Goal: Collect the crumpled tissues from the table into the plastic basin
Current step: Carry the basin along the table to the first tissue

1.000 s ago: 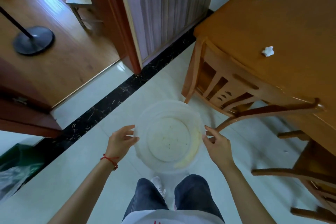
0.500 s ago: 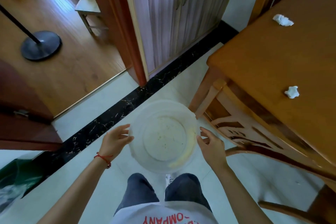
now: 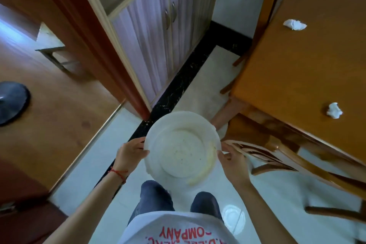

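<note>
Underfoot, pale glossy floor tiles (image 3: 277, 194) run to a black marbled border strip (image 3: 178, 85), and past a brass threshold lies a reddish-brown wooden floor (image 3: 59, 109) with the dark round base of a stand (image 3: 11, 103) at the left edge. A tall cabinet with lilac-grained doors and slim metal handles (image 3: 158, 31) stands against a dark red door frame (image 3: 83, 31), and a small wooden stool (image 3: 53, 49) sits beyond it. To the right is a honey-coloured wooden table (image 3: 297, 77), with a matching wooden chair (image 3: 277, 156) tucked under its near edge and another chair back (image 3: 267, 6) at its far left corner.

On the tabletop lie two crumpled white tissues, well apart: the far crumpled tissue (image 3: 294, 24) is flattish and spread, the near crumpled tissue (image 3: 334, 110) a tighter upright wad close to the right edge of the view.

A round, translucent white plastic basin (image 3: 178, 123) is held in the air over the tiles, just left of the table's corner and above the person's dark jeans (image 3: 156, 198). Its flat bottom shows small dark specks and a yellowish smear along the right inner wall; no tissue lies in it.

At the basin's left rim, the left hand (image 3: 128, 155), with a red string bracelet (image 3: 118, 173) at the wrist, grips with its thumb over the edge. Opposite it, the right hand (image 3: 232, 162) holds the right rim, thumb on the edge and fingers curled beneath. A white shirt with red lettering (image 3: 178, 232) fills the bottom.
</note>
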A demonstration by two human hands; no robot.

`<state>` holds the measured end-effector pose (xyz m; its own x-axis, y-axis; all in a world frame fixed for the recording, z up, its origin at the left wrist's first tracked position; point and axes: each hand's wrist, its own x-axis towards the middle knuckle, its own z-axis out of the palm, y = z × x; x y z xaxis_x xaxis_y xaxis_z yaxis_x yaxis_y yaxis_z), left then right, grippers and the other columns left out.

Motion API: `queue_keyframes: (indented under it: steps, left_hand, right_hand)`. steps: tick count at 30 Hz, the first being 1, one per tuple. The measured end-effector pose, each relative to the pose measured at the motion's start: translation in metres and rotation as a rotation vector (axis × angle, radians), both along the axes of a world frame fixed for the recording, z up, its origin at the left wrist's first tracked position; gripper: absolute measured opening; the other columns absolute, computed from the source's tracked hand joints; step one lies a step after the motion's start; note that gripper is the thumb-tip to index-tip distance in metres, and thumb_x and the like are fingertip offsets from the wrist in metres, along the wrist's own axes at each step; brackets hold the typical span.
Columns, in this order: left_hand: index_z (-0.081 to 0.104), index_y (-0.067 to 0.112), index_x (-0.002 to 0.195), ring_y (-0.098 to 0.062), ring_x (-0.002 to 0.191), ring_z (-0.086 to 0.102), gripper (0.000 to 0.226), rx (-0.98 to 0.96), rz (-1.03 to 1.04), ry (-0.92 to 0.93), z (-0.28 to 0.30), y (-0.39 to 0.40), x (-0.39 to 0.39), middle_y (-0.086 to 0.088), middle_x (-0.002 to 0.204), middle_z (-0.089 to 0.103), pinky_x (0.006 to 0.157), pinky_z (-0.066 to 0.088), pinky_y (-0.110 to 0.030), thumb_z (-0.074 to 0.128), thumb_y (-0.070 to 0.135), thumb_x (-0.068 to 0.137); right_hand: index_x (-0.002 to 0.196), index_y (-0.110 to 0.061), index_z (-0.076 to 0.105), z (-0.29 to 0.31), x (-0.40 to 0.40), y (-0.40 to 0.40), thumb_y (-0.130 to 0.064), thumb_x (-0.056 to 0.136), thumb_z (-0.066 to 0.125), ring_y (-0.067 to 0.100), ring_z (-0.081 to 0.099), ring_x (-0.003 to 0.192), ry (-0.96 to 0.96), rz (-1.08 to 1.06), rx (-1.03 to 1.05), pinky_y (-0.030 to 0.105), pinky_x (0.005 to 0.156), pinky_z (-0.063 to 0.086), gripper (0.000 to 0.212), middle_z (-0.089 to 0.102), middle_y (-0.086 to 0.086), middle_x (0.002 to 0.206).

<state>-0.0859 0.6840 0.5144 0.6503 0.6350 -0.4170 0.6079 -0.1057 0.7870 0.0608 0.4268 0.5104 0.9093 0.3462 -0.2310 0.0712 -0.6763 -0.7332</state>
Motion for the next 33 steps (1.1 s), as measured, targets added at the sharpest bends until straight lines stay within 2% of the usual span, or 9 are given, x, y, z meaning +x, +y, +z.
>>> queue_keyframes:
  steps: [2,7,11,15,18,21,25,29,33]
  left_hand:
    - [0.066,0.041,0.082,-0.026,0.079,0.067,0.048,0.007,-0.057,0.019,0.004,0.031,0.017,0.023,0.063,0.069,0.083,0.053,-0.043,0.069,-0.005,0.069]
    - [0.066,0.015,0.108,-0.035,0.092,0.066,0.045,-0.097,-0.162,-0.029,0.011,0.087,0.063,-0.011,0.094,0.071,0.088,0.049,-0.056,0.067,-0.008,0.070]
    - [0.069,0.016,0.105,-0.027,0.091,0.067,0.044,-0.067,-0.229,-0.042,0.015,0.107,0.101,-0.004,0.092,0.073,0.088,0.051,-0.048,0.070,0.010,0.062]
    - [0.067,0.017,0.105,-0.001,0.074,0.066,0.039,-0.093,-0.289,-0.073,0.017,0.118,0.137,0.020,0.075,0.071,0.072,0.054,-0.017,0.069,0.004,0.069]
    - [0.068,0.014,0.103,-0.001,0.071,0.066,0.031,-0.102,-0.271,-0.094,0.015,0.127,0.164,0.020,0.074,0.071,0.068,0.054,-0.021,0.070,0.003,0.074]
    - [0.070,0.010,0.099,0.002,0.069,0.066,0.023,-0.074,-0.246,-0.108,0.016,0.135,0.190,0.022,0.069,0.070,0.060,0.051,-0.012,0.067,0.003,0.078]
    - [0.069,0.006,0.103,-0.019,0.081,0.067,0.024,-0.055,-0.232,-0.104,0.022,0.143,0.226,-0.004,0.086,0.072,0.073,0.055,-0.033,0.065,0.002,0.079]
    - [0.070,0.010,0.102,0.002,0.070,0.065,0.025,0.003,-0.243,-0.105,0.024,0.149,0.265,0.002,0.083,0.070,0.060,0.050,-0.011,0.068,0.005,0.078]
    - [0.069,0.016,0.101,0.001,0.068,0.063,0.028,-0.047,-0.209,-0.093,0.028,0.151,0.307,0.018,0.073,0.068,0.062,0.052,-0.016,0.069,0.004,0.076]
  right_hand:
    - [0.093,-0.029,0.066,0.001,0.002,0.021,-0.020,0.087,0.059,0.013,0.060,0.056,0.027,-0.038,-0.012,0.016,0.048,0.048,0.013,0.062,-0.019,0.064]
    - [0.115,-0.018,0.062,0.008,0.017,0.057,-0.019,0.088,0.057,0.000,0.058,0.062,0.080,-0.156,0.007,0.003,0.051,0.040,0.028,0.068,-0.001,0.075]
    - [0.109,-0.014,0.065,0.018,0.038,0.073,-0.021,0.089,0.056,-0.003,0.054,0.060,0.055,-0.184,-0.017,0.004,0.054,0.037,0.023,0.067,-0.004,0.077]
    - [0.104,-0.013,0.066,0.025,0.064,0.085,-0.020,0.089,0.057,0.002,0.057,0.066,-0.009,-0.223,0.011,0.009,0.056,0.038,0.019,0.070,0.001,0.085]
    - [0.103,-0.009,0.066,0.025,0.088,0.092,-0.017,0.088,0.057,0.018,0.066,0.074,-0.021,-0.236,0.051,0.020,0.063,0.049,0.019,0.071,0.006,0.086]
    - [0.108,-0.014,0.064,0.024,0.117,0.101,-0.019,0.089,0.055,0.020,0.068,0.076,0.036,-0.237,0.070,0.029,0.067,0.056,0.021,0.071,0.004,0.086]
    - [0.108,-0.021,0.064,0.024,0.155,0.112,-0.019,0.089,0.057,0.003,0.065,0.073,0.046,-0.254,0.124,0.013,0.059,0.050,0.021,0.067,-0.011,0.082]
    - [0.107,-0.025,0.065,0.025,0.196,0.116,-0.022,0.089,0.057,-0.004,0.064,0.071,0.030,-0.293,0.137,0.014,0.058,0.053,0.020,0.069,-0.014,0.081]
    - [0.111,-0.026,0.064,0.026,0.232,0.117,-0.026,0.090,0.055,0.002,0.065,0.076,0.031,-0.317,0.135,0.021,0.065,0.056,0.023,0.071,-0.009,0.088]
